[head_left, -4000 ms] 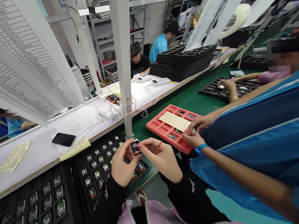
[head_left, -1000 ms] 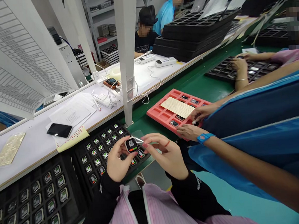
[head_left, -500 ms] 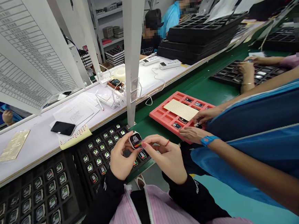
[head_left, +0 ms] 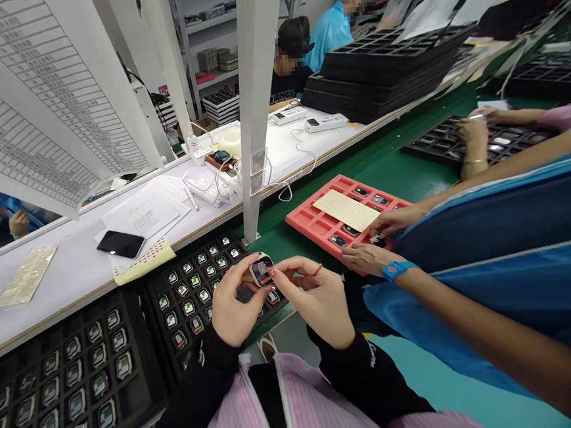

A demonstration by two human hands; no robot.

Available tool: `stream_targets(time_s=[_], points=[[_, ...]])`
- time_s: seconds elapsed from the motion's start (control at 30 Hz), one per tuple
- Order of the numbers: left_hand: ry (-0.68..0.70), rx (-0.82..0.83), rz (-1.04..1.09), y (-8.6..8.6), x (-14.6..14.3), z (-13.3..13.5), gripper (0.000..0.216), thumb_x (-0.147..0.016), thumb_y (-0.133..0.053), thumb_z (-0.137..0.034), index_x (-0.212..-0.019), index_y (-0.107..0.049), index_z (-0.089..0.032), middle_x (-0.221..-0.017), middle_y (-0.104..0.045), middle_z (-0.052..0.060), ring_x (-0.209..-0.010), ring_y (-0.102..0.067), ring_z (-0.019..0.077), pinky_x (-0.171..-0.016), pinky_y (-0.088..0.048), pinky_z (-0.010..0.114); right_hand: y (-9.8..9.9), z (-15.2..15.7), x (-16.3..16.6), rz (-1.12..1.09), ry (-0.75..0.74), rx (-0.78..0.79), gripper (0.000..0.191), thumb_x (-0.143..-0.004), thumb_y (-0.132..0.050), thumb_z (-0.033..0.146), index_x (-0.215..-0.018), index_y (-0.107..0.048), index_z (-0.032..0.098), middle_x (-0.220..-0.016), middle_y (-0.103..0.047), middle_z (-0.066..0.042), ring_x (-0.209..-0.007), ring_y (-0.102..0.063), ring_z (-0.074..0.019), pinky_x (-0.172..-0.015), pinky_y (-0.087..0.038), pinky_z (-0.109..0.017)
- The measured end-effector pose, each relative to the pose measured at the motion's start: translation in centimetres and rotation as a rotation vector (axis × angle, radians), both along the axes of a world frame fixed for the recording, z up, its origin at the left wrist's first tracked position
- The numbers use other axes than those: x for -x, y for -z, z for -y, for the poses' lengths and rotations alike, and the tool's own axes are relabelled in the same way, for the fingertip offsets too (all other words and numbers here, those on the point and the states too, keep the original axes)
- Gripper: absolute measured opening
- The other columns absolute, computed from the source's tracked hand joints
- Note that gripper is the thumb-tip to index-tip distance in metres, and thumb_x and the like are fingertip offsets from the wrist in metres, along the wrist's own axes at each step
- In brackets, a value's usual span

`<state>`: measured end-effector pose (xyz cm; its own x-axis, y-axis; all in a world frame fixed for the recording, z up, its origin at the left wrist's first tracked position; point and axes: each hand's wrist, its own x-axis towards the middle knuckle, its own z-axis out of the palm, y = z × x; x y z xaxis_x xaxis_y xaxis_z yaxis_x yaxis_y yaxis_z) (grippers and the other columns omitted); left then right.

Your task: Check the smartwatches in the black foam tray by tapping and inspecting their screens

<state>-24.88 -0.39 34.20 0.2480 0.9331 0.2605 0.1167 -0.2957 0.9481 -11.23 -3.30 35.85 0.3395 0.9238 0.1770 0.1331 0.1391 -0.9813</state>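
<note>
My left hand (head_left: pixel 236 303) and my right hand (head_left: pixel 316 297) hold a square smartwatch (head_left: pixel 261 270) between their fingertips, above a black foam tray (head_left: pixel 193 294). Its lit screen faces up and slightly toward me. Rows of similar watches sit in that tray's pockets, and my hands hide some of them. A second black tray (head_left: pixel 66 389) with more watches lies to my left. A co-worker's two hands (head_left: pixel 367 247) work at the edge of a red tray (head_left: pixel 316 221) to my right.
A white bench (head_left: pixel 65 297) holds papers, a phone, and cables behind the trays. A white post (head_left: pixel 254 137) stands at its edge. A stack of black trays (head_left: pixel 377 68) lies farther back. Another person's hand rests on a black tray (head_left: pixel 487 139).
The watch has turned slightly in my fingers, and a thin transparent piece seen beside it earlier no longer shows. The view has shifted a little to the right.
</note>
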Motion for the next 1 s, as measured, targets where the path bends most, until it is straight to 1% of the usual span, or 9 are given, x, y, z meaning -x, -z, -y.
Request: stream_targets(time_s=[0.37, 0.53, 0.7, 0.83, 1.0], points=[[-0.002, 0.001, 0.018, -0.20, -0.25, 0.13, 0.047, -0.077, -0.073, -0.016, -0.122, -0.062, -0.025, -0.104, -0.069, 0.005, -0.078, -0.065, 0.0137, -0.074, -0.057, 0.025, -0.24, 0.03, 0.20, 0.033, 0.026, -0.016, 0.018, -0.081, -0.066, 0.035, -0.076, -0.067, 0.018, -0.069, -0.064, -0.002, -0.055, -0.056, -0.0111, -0.048, -0.048, -0.021], [-0.001, -0.003, 0.028, -0.07, -0.27, 0.10, 0.048, -0.076, -0.073, -0.015, -0.122, -0.062, -0.026, -0.102, -0.069, 0.003, -0.077, -0.064, 0.0122, -0.073, -0.056, 0.024, -0.42, 0.10, 0.33, 0.118, 0.057, -0.050, 0.017, -0.083, -0.065, 0.033, -0.075, -0.066, 0.018, -0.069, -0.063, -0.001, -0.052, -0.054, -0.0090, -0.046, -0.046, -0.019], [-0.007, -0.052, 0.001, 0.06, -0.26, -0.02, 0.051, -0.076, -0.072, -0.011, -0.123, -0.061, -0.027, -0.098, -0.067, 0.001, -0.072, -0.062, 0.0108, -0.072, -0.055, 0.023, -0.09, 0.17, 0.46, 0.206, 0.086, -0.142, 0.009, -0.083, -0.064, 0.024, -0.077, -0.065, 0.019, -0.073, -0.063, -0.001, -0.055, -0.053, -0.0082, -0.048, -0.045, -0.020], [-0.020, -0.083, -0.031, 0.24, -0.21, -0.08, 0.051, -0.076, -0.071, -0.011, -0.123, -0.060, -0.029, -0.099, -0.066, 0.001, -0.073, -0.062, 0.0105, -0.075, -0.054, 0.024, 0.11, 0.05, 0.50, 0.301, 0.120, -0.216, 0.006, -0.083, -0.064, 0.019, -0.077, -0.063, 0.019, -0.074, -0.062, 0.000, -0.052, -0.050, -0.0070, -0.048, -0.043, -0.021], [-0.024, -0.107, -0.057, 0.45, -0.16, -0.05, 0.052, -0.078, -0.068, -0.010, -0.125, -0.059, -0.029, -0.100, -0.065, 0.001, -0.073, -0.062, 0.0101, -0.075, -0.054, 0.024, 0.19, -0.13, 0.52, 0.379, 0.131, -0.211, 0.004, -0.082, -0.063, 0.017, -0.078, -0.061, 0.019, -0.073, -0.059, 0.001, -0.052, -0.047, -0.0064, -0.047, -0.041, -0.020]])
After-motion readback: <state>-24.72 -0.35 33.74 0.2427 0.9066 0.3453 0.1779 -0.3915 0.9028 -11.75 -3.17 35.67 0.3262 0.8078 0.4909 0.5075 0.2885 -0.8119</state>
